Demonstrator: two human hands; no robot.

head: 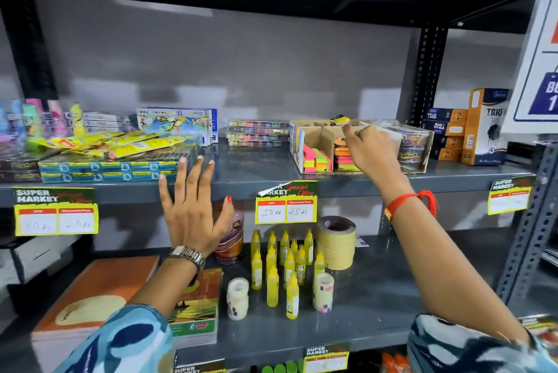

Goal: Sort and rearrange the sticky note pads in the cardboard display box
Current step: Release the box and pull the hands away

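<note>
The open brown cardboard display box (314,143) sits on the grey metal upper shelf (256,173), holding neon pink, green and orange sticky note pads (317,160). The right hand (373,146) reaches over its right compartment, fingers curled; whether they pinch a pad cannot be told. The left hand (193,206) hovers spread and empty, well left of the box.
</note>
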